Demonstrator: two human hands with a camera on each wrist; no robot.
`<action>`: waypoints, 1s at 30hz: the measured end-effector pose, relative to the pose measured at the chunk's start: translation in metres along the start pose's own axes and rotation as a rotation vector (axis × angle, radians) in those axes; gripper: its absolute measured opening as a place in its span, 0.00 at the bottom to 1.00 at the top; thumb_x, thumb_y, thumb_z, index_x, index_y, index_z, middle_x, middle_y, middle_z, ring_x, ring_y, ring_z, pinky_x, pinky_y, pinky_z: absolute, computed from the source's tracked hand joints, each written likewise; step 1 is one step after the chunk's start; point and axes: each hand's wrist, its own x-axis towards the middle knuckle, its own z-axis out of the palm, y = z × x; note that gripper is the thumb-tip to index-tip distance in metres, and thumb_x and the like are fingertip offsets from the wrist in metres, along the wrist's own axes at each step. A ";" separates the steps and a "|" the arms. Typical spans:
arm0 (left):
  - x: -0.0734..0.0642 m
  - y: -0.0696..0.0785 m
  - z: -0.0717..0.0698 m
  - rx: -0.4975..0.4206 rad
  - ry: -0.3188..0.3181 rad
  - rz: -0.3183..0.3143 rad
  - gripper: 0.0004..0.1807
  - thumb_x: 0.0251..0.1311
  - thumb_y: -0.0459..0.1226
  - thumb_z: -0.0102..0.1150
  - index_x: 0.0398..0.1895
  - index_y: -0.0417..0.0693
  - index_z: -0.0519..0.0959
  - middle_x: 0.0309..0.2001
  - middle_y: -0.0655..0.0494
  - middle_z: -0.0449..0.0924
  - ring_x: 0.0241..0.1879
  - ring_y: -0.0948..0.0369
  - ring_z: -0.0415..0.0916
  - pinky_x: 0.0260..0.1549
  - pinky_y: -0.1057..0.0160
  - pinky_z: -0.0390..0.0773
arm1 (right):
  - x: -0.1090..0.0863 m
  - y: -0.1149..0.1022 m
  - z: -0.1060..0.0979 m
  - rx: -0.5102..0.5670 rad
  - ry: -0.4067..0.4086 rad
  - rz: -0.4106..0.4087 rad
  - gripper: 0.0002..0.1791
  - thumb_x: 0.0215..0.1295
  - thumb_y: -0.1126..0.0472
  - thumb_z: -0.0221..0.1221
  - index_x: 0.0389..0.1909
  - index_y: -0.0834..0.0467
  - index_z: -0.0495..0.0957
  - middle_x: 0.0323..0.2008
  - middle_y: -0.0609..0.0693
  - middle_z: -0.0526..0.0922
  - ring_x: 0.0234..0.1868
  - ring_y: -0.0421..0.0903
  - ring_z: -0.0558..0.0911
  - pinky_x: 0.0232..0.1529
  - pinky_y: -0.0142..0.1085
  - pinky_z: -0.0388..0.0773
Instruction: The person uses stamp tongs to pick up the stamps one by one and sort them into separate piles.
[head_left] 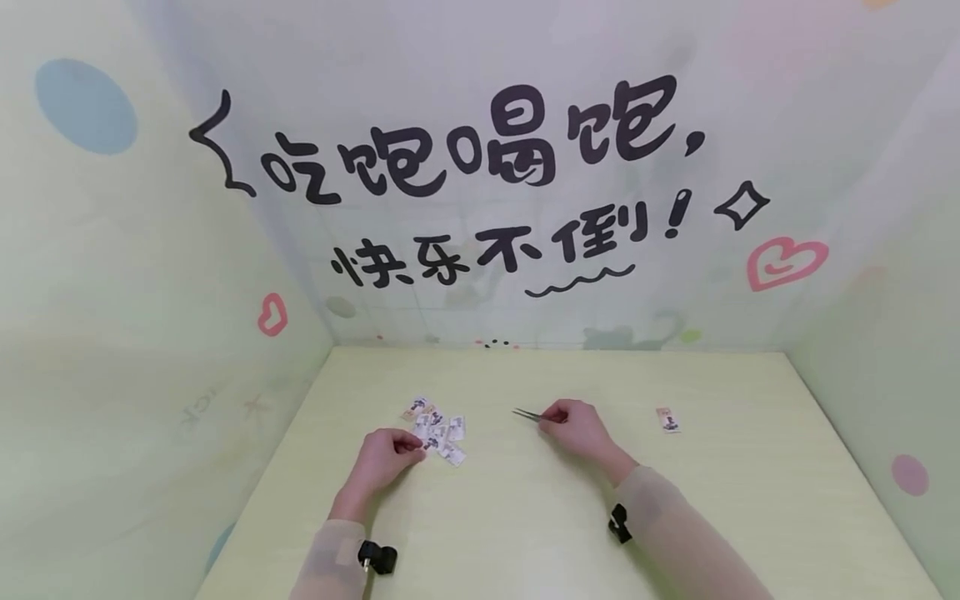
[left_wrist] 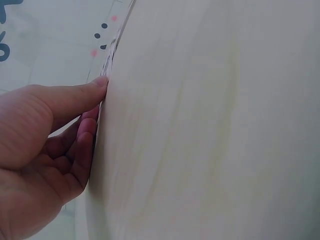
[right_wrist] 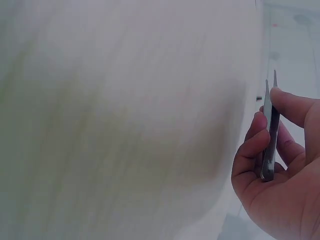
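Pale table with clustered cards, one lone card

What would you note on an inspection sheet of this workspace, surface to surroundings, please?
Surface: pale table, faintly streaked.
Job's things: tweezers, tips apart; overlapping pile of small printed pieces; single piece lying apart, to the right.
Clutter: nothing seen.
Hands: left hand at the pile's near-left edge, grip unclear; right hand holds the tweezers.
Cables: nothing seen.
Surroundings: pale walls with black lettering and coloured spots.

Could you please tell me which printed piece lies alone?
The printed piece right of the right hand; the others lie clustered by the left hand.
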 end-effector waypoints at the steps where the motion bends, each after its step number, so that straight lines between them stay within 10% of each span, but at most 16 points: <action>1: 0.000 0.000 0.000 0.000 0.003 0.002 0.06 0.61 0.33 0.78 0.39 0.44 0.90 0.32 0.59 0.85 0.33 0.61 0.79 0.35 0.62 0.79 | 0.001 -0.006 0.009 0.009 -0.018 -0.011 0.05 0.70 0.59 0.70 0.42 0.56 0.88 0.36 0.44 0.86 0.39 0.43 0.82 0.47 0.43 0.80; 12: 0.000 0.004 0.003 0.009 0.000 0.000 0.06 0.61 0.33 0.78 0.39 0.45 0.90 0.32 0.59 0.84 0.32 0.61 0.78 0.35 0.60 0.79 | 0.011 -0.044 0.070 -0.032 -0.119 -0.114 0.03 0.71 0.58 0.70 0.40 0.53 0.88 0.33 0.41 0.84 0.36 0.41 0.79 0.44 0.40 0.78; 30: 0.003 -0.001 -0.001 -0.008 -0.003 0.026 0.06 0.59 0.33 0.78 0.38 0.44 0.90 0.32 0.59 0.85 0.32 0.61 0.79 0.35 0.62 0.80 | 0.012 -0.078 0.092 -0.124 -0.155 -0.105 0.02 0.68 0.60 0.72 0.37 0.54 0.88 0.29 0.40 0.81 0.32 0.40 0.77 0.39 0.38 0.76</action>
